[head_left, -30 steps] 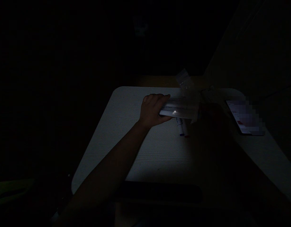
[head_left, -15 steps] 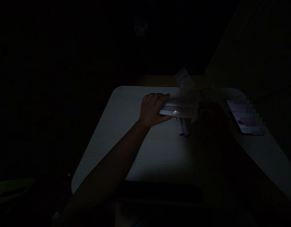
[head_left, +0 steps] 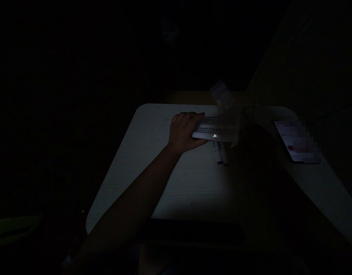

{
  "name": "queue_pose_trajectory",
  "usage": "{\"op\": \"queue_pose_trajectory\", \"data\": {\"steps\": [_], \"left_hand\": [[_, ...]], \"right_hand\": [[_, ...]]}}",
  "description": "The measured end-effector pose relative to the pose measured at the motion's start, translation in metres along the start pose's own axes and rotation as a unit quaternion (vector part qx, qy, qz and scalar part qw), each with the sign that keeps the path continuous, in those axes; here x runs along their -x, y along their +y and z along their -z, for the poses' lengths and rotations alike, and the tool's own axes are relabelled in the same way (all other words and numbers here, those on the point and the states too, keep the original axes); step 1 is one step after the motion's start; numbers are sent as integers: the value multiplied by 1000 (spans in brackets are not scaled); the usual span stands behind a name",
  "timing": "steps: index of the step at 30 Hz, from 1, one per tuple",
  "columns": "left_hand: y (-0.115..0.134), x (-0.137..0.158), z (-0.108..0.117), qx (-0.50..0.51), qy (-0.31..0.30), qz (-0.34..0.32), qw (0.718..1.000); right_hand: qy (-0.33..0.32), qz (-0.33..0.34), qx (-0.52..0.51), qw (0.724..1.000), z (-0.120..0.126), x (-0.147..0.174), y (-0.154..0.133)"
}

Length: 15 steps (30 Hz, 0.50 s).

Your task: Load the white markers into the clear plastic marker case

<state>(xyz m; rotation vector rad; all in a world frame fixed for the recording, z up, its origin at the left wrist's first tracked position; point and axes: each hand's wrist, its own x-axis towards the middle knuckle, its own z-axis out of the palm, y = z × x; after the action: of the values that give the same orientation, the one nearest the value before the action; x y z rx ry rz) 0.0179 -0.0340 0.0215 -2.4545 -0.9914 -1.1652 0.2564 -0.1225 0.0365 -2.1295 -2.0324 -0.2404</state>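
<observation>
My left hand (head_left: 184, 131) is wrapped round a clear plastic pouch (head_left: 222, 130) that has pale, long shapes inside, perhaps markers. A loose clear flap (head_left: 220, 91) sticks up from the pouch's far side. Just below the pouch, two white markers lie side by side: one with a blue end (head_left: 218, 154) and one with a red end (head_left: 225, 160). Deep shadow covers my right hand (head_left: 257, 131) at the pouch's right end. Its fingers cannot be made out, nor whether it touches the pouch.
A pale wood-grain table (head_left: 130, 168) with rounded corners carries everything. On its right side lies a phone (head_left: 296, 143) with a lit screen, partly pixelated. A dark strip (head_left: 193, 232) runs along the near edge. Something green (head_left: 15, 227) shows at lower left.
Hardly anything moves. My left hand keeps its hold on the pouch, which shifts very slightly. The red tint around my right hand has faded into darkness.
</observation>
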Motion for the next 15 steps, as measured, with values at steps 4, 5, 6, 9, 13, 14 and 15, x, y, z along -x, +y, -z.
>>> {"op": "queue_pose_trajectory", "data": {"steps": [4,5,6,9,13,14,15], "left_hand": [[0,0,1,3,-17,11,1000],[0,0,1,3,-16,10,1000],[0,0,1,2,-15,8,1000],[0,0,1,3,-15,8,1000],[0,-1,1,0,-26,18,999],[1,-1,1,-1,-27,19,999],[1,-1,1,-1,-26,18,1000]], "right_hand": [[-32,21,27,999,-4,0,-3],[-35,20,34,999,-4,-1,-4],[-37,23,38,998,-5,-1,-4],[-49,30,34,998,-5,-2,-5],[-54,24,23,998,-7,-3,-1],[-52,26,18,998,-8,-4,1],[-49,28,13,998,-10,-4,2]]}}
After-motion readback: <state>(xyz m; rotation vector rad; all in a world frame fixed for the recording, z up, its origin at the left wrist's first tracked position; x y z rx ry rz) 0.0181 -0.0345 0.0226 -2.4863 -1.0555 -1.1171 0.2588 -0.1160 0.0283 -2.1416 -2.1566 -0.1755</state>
